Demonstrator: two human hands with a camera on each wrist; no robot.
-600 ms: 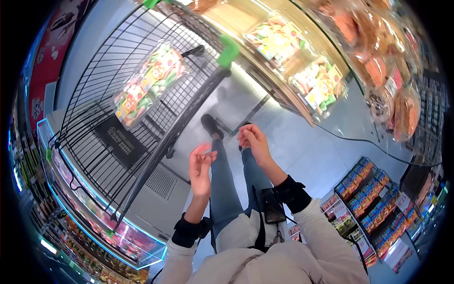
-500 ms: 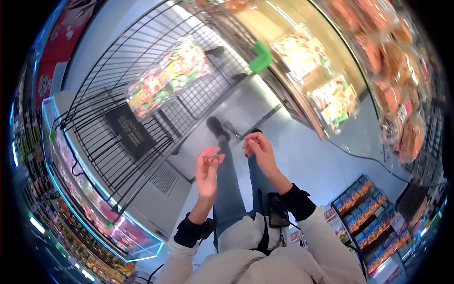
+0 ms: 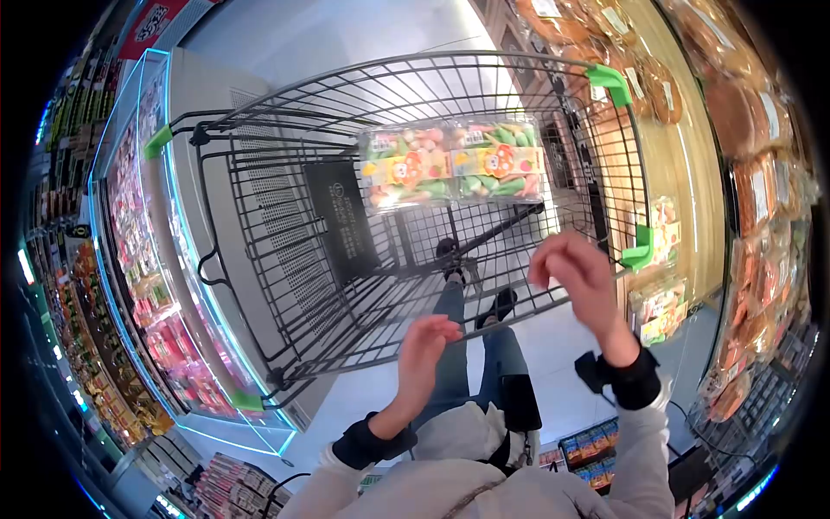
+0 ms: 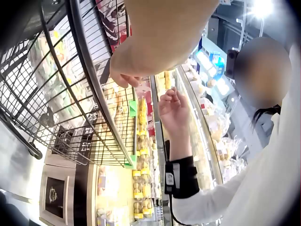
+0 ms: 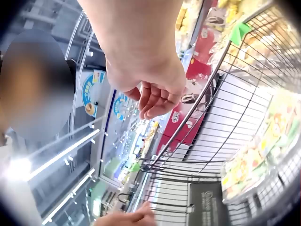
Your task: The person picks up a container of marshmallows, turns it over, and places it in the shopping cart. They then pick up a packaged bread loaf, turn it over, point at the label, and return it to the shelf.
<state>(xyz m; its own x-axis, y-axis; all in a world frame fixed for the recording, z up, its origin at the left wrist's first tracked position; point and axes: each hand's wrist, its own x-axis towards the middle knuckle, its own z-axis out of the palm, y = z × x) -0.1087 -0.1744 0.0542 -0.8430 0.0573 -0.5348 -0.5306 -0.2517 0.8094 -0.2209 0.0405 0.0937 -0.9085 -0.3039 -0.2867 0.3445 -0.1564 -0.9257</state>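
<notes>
A dark wire shopping cart (image 3: 346,363) with green corner pieces stands before me. In it lie two clear packs side by side, a left pack (image 3: 406,169) and a right pack (image 3: 499,162), with pink and green pieces and cartoon labels. My left hand (image 3: 422,363) hangs near the cart's near rim, its fingers loosely bent and holding nothing. Farther right, my right hand (image 3: 581,281) overlaps that rim near a green corner, fingers loosely curled, nothing in them. The right wrist view shows the right hand (image 5: 150,89) beside the cart's rail, apart from the packs.
To the right runs a wooden display shelf (image 3: 692,156) with bagged breads (image 3: 752,208) and similar pastel packs (image 3: 659,310) on it. A glass case (image 3: 160,285) edged in blue light stands at the left. A dark panel (image 3: 341,221) is fixed inside the cart.
The cart has turned in the head view and now lies across in front of me, its packs level. My hands have moved apart, the right one farther right and over the rim.
</notes>
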